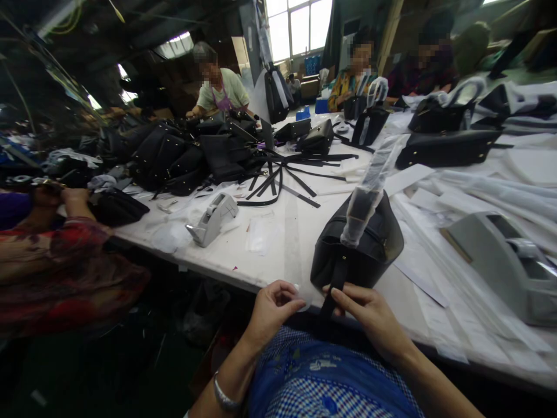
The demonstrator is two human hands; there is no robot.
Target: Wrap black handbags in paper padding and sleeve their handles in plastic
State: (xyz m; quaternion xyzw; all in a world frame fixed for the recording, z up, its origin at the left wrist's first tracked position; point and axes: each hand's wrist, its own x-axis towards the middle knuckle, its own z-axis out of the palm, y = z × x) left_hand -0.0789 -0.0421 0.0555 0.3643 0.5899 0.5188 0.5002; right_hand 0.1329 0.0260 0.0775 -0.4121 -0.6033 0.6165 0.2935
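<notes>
A black handbag [378,232] rests on the white table right in front of me, its handle [363,215] wrapped in clear plastic. From its near end a black strap [338,281] hangs down toward the table edge. My right hand [359,302] pinches this strap between thumb and fingers, just below the bag. To the left, my left hand [281,299] has its thumb and fingertips drawn together, with a small whitish, see-through scrap [304,296] at the tips. What exactly that scrap is cannot be made out.
One grey tape dispenser [213,220] stands left on the table [274,261], another [507,261] at right. Loose black straps [282,171] fan out mid-table. Black bags [174,154] are heaped at left. Co-workers sit across; a person in a red sleeve [82,232] is at left.
</notes>
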